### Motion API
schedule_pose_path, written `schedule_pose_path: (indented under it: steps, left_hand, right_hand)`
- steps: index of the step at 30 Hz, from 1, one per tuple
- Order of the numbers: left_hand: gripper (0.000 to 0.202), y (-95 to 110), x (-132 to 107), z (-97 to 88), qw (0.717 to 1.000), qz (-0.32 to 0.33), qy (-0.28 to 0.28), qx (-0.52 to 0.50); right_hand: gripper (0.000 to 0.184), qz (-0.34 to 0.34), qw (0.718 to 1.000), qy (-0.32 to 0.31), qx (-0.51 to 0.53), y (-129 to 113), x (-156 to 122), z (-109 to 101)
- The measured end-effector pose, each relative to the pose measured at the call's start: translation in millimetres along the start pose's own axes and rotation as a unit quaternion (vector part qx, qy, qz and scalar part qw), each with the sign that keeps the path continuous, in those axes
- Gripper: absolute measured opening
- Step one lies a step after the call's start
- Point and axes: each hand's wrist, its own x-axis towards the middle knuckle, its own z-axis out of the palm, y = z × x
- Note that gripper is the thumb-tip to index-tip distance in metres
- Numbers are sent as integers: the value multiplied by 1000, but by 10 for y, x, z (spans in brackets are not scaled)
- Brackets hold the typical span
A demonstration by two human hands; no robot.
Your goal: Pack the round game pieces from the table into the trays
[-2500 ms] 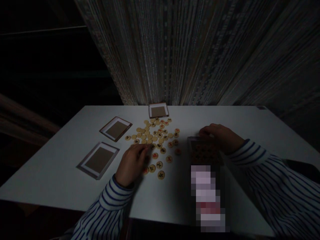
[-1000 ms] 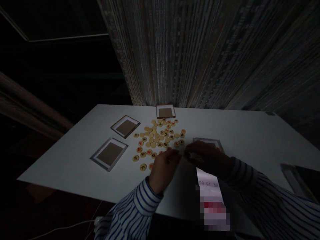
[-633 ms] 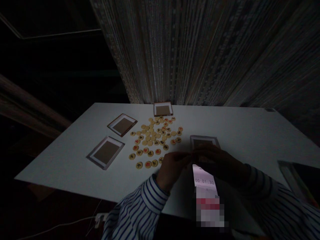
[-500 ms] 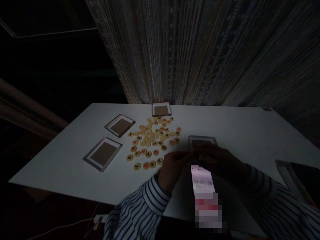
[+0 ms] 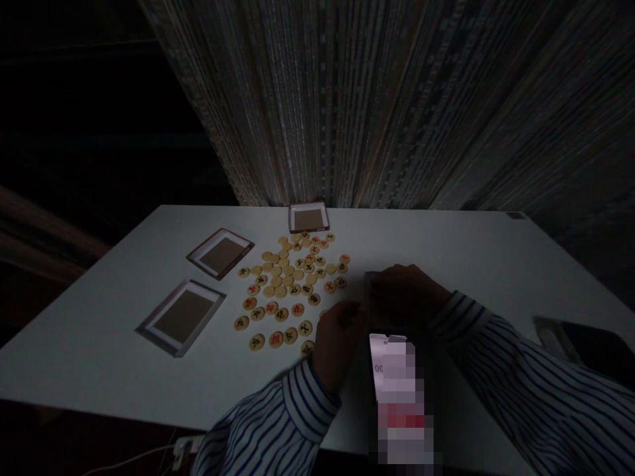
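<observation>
Round xiangqi pieces [image 5: 280, 291] with red or black characters, some blank side up, lie spread on the white table [image 5: 446, 238]. My left hand [image 5: 340, 337] is at the near right edge of the pieces, its fingers curled together; what they hold, if anything, is lost in shadow. My right hand [image 5: 404, 291] lies over a shallow box [image 5: 368, 287], covering most of it, and its fingertips are too dark to make out. Just below the hands is a lit phone [image 5: 391, 370], its screen partly blurred out.
Two shallow open boxes, a brown-rimmed one [image 5: 221, 254] and a grey-rimmed one [image 5: 181, 317], lie left of the pieces. Another box [image 5: 308, 217] stands at the back. A dark flat object [image 5: 590, 344] is at the right. Behind the table hangs a string curtain [image 5: 322, 99].
My hands have moved apart from each other. The right hand has shifted onto the box, and the left has come slightly lower. The whole view has shifted a little.
</observation>
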Motion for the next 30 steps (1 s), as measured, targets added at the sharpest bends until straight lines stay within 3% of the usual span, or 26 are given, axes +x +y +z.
schedule_pose_path:
  steps: [21,25,30]
  left_hand:
    - [24,-3,-80,-81,998,11,-3,62]
    - [21,-21,-196,-330,990,56,11,132]
    - [23,-100,-237,-943,961,111,66,244]
  right_hand:
    - [17,-5,998,-42,-38,10,10,-53]
    - [17,-15,999,16,-26,5,33,-50]
    - [21,-104,990,95,22,-221,132,-87]
